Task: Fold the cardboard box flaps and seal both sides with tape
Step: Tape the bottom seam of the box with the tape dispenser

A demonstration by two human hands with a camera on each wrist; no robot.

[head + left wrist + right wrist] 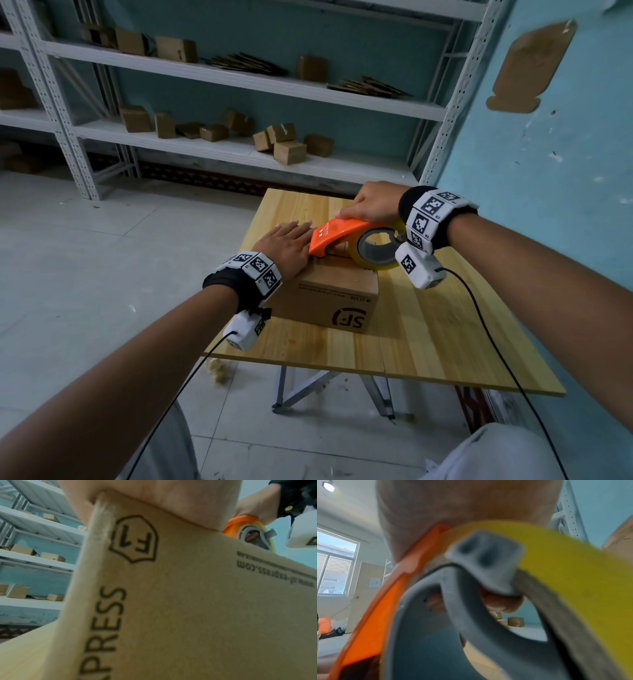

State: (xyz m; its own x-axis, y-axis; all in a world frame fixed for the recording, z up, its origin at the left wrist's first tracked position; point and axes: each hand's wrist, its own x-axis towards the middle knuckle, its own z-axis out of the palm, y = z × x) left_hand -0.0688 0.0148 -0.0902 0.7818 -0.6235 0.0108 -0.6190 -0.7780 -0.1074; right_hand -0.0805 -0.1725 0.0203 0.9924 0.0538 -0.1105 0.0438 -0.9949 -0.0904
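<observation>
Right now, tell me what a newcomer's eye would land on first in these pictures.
The bright orange tape dispenser with its yellowish tape roll, gripped by the right hand, sits on top of the cardboard box at the middle of the wooden table. The left hand lies flat on the box top beside it. Behind, white shelves carry many small cardboard boxes.
</observation>
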